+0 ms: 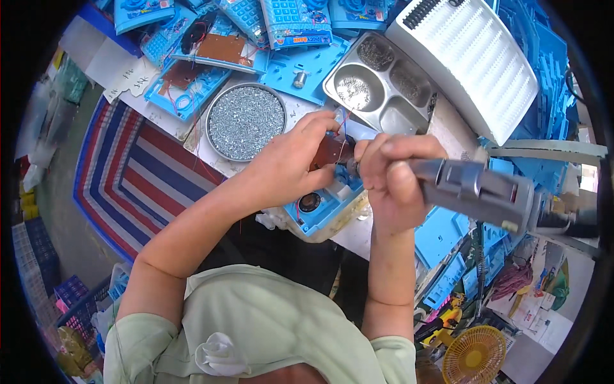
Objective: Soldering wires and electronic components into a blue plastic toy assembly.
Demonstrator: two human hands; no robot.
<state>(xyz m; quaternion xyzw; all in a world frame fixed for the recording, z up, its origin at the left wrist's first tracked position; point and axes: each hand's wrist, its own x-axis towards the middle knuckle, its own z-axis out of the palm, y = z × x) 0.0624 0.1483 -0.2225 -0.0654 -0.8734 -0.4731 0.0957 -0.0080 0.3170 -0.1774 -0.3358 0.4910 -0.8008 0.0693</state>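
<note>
My right hand wraps round a grey power screwdriver, whose tip points left toward a brown circuit board. My left hand grips that board between thumb and fingers. Beneath it lies a blue plastic casing with a round black speaker near its front corner. Thin red and blue wires run by the board. The exact contact of the screwdriver tip is hidden by my hands.
A round metal dish of small screws stands left of my left hand. Behind are a steel compartment tray of small parts and several blue casings. A white ridged tray leans at the back right. A yellow fan sits lower right.
</note>
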